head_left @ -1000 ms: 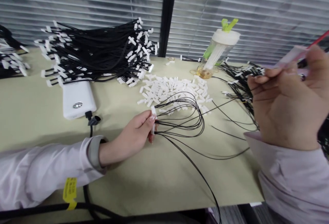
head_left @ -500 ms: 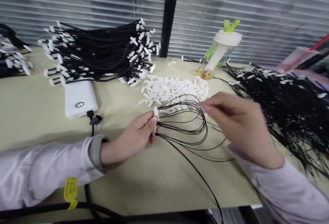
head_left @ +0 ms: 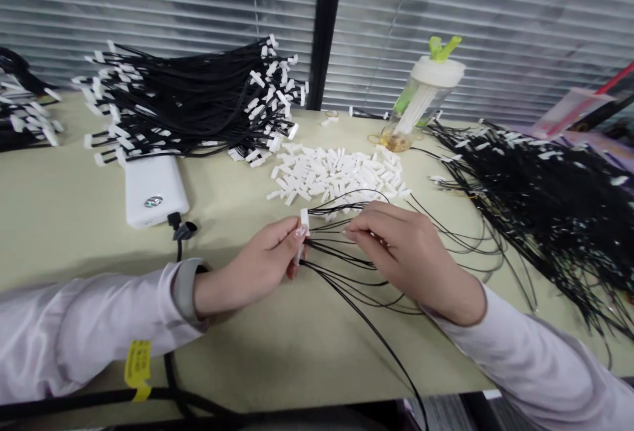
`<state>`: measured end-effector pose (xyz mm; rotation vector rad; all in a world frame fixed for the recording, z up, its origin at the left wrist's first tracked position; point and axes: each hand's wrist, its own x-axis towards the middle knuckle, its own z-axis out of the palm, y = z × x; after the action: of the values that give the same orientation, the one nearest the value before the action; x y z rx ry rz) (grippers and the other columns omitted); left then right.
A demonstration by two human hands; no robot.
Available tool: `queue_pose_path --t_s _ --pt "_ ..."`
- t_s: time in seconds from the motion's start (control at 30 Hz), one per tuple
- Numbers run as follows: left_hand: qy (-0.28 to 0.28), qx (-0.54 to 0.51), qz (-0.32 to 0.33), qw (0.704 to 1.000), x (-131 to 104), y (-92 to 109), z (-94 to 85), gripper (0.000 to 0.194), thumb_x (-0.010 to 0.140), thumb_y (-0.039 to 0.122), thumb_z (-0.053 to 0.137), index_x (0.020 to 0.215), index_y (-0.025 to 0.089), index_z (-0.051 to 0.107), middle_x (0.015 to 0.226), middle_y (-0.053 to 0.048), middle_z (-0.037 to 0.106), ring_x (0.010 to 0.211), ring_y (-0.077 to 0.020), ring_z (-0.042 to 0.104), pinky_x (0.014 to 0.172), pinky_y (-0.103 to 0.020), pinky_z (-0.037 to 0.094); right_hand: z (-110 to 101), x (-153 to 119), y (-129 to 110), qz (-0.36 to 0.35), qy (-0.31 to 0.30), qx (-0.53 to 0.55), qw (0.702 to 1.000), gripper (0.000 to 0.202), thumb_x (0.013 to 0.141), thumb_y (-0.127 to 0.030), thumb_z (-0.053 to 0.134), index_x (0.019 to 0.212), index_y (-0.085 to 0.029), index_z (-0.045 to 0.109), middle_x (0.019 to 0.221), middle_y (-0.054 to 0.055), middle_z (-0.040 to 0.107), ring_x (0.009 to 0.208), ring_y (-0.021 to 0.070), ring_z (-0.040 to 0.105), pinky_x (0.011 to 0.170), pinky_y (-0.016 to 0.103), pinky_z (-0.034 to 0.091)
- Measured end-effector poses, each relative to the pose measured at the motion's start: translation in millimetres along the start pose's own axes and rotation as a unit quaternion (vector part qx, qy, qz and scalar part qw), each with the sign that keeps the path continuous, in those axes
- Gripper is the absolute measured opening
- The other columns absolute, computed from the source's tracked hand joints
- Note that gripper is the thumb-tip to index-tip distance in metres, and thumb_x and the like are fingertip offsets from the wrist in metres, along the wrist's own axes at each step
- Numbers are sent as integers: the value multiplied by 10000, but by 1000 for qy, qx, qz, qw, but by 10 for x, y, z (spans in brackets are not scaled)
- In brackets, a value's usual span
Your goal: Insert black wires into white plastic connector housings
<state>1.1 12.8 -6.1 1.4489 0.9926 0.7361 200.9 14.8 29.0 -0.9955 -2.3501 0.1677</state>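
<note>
Midway between the front and far edges of the worktop (head_left: 277, 358), the left hand (head_left: 265, 253) grips a white connector (head_left: 304, 220), black wires (head_left: 341, 255) fanning from it; the right hand (head_left: 413, 256), fingertips pressed together, pinches one wire. Beyond lie a white power bank (head_left: 156, 192), loose white pieces (head_left: 337, 173) and a dark wire heap (head_left: 549, 200). Along the far edge stand a cable stack (head_left: 193, 98) and a tilted clear bottle (head_left: 417, 106).

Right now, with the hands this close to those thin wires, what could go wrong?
The thin black wires fan loosely from the white connector in the left hand, so they could tangle. A strand runs past the near edge of the table and might snag. The right hand, near the pile of white pieces, could scatter some.
</note>
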Motion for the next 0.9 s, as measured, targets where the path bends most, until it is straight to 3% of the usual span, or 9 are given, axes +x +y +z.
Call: queue_pose_path --t_s 0.23,0.47,0.67,0.9 --pt "-13 8 10 1000 -1 -27 -19 289 873 382 321 708 174 435 558 49 428 482 -75 415 478 -209 346 63 -46 28 -52 16 -86 995 113 820 -159 471 833 -151 582 775 42 584 737 130 516 649 239 423" --pt "-22 1 14 1000 -4 -47 -22 304 870 389 329 681 172 430 553 46 424 487 -74 400 482 -207 339 -17 -41 5 -183 36 -262 947 153 818 -144 462 761 -148 604 687 36 588 646 134 478 572 260 399" --pt "-30 -16 -1 999 -10 -24 -23 267 845 390 373 708 174 449 545 47 421 478 -77 390 475 -210 343 -75 -25 -2 -259 47 -285 922 156 802 -127 464 791 -136 620 686 33 617 621 134 497 521 267 401" --pt "-36 -40 -13 998 -4 9 -16 266 833 393 388 693 174 444 528 51 421 453 -71 376 457 -203 325 -89 -36 6 -280 34 -288 915 151 797 -127 466 786 -147 616 667 15 617 600 121 508 528 269 417"
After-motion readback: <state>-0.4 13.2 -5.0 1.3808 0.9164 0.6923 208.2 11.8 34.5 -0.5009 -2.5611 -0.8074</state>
